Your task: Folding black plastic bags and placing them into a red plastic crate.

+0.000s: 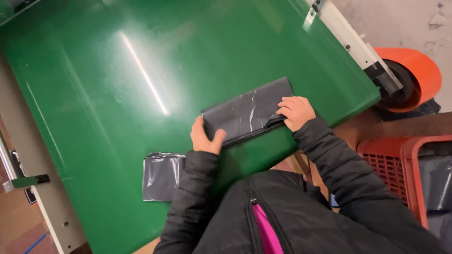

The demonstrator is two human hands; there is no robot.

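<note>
A folded dark grey plastic bag (247, 110) lies on the green table (103, 94) near its front edge. My left hand (205, 137) grips the bag's left corner, thumb on top. My right hand (296, 112) presses down on the bag's right end, fingers curled over the fold. Both arms are in black jacket sleeves. A second flat stack of grey plastic bags (162, 176) lies on the table to the left, partly hidden under my left sleeve.
A red plastic crate (400, 162) with grey bags inside stands at the right, beside the table. An orange roll (414, 75) sits on the floor behind it. A white metal frame (351, 40) runs along the table's right edge.
</note>
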